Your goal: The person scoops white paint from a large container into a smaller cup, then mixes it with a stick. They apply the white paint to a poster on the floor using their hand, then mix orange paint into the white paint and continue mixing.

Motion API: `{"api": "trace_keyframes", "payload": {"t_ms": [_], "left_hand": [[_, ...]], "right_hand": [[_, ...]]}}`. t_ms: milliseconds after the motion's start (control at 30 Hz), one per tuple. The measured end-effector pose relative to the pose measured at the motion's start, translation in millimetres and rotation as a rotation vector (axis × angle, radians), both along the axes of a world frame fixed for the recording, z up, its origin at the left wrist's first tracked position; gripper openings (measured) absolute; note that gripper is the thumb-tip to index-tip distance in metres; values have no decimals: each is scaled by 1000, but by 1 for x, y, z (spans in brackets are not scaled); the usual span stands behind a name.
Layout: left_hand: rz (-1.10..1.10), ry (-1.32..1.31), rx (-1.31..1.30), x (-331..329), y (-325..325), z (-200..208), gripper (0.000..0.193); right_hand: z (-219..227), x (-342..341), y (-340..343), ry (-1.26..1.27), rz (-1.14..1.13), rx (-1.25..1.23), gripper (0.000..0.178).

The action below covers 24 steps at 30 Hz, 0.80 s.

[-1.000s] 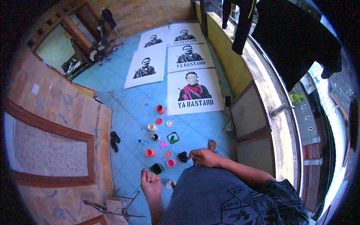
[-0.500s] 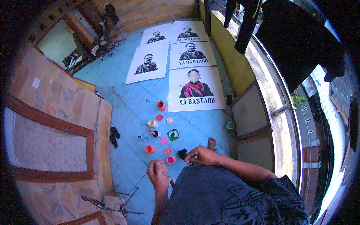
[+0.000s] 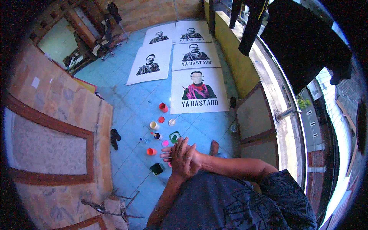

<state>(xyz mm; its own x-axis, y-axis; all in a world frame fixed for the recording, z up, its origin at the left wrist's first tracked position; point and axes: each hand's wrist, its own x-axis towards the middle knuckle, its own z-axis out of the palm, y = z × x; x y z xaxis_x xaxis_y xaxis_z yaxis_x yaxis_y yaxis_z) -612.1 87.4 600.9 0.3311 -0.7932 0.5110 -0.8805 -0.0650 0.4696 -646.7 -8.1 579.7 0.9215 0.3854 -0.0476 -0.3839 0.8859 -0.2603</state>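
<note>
My left hand [image 3: 183, 163] lies across my right hand [image 3: 196, 158], palm to palm as far as I can tell, with the fingers of both stretched out. Neither hand holds anything visible. On the blue tiles just left of them is a dark, squarish thing [image 3: 156, 168], perhaps a cloth or sponge. Beyond my hands stand an orange cup [image 3: 151, 151], a pink lid [image 3: 165, 143], a green-rimmed square dish [image 3: 174, 137] and a dark cup with a brush [image 3: 157, 136]. My hands partly cover a pink item below them.
Farther off are a cream cup [image 3: 154, 125], a red lid [image 3: 161, 119], a white lid [image 3: 171, 122] and a red cup [image 3: 163, 107]. Several portrait prints, one partly coloured [image 3: 198, 92], lie beyond. Dark sandals [image 3: 114, 138] lie left; a folding stand [image 3: 111, 209] is lower left.
My hands were apart and have come together over the cups. The dark bundle beside my right hand is gone from there; a dark thing now shows left of my hands.
</note>
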Motion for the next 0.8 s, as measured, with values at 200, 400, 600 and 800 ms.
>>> {"api": "trace_keyframes", "payload": {"t_ms": [200,400,600,800], "left_hand": [[85,7,42,14,17,-34,80],[481,345,155,46,78,-101,51],[780,923,-53,31,185,-156,20],[878,1067,140,-69,290,-270,27]], "right_hand": [[26,-14,-7,355,-5,-250,83],[13,-24,-22,196,128,-214,71],[10,-46,-42,192,69,-643,25],[-94,-90,-127,333,14,-660,15]]}}
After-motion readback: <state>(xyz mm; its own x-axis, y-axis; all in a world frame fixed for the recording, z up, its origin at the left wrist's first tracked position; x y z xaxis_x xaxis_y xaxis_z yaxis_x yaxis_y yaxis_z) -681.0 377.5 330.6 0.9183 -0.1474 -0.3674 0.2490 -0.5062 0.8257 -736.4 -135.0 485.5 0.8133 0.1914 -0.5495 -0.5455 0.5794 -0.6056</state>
